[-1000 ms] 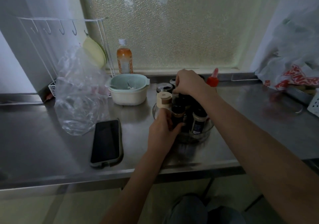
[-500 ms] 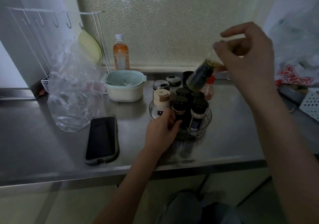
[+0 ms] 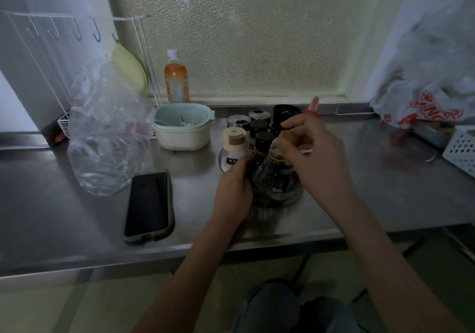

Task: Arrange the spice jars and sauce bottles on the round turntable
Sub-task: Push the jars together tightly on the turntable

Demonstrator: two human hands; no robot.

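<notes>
Left hand [image 3: 235,191]: forearm extended forward, fingers curled closed, palm down. Right hand [image 3: 312,153]: raised slightly higher, thumb and fingers pinched together, forearm angled in from the right.

Dark phone [image 3: 149,204] on steel counter [image 3: 51,204], crumpled clear bag [image 3: 108,142], pale bowl [image 3: 183,129], orange drink bottle [image 3: 176,78]

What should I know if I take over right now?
Right hand: holds a dark bottle by its neck, tilted over the turntable's near side.
Left hand: rests at the turntable front edge beside the white jar.
Done: white jar and several dark-capped jars stand on the turntable.
Left: set the bottle down upright; jars behind and the red-tipped bottle seem to be off it.
</notes>
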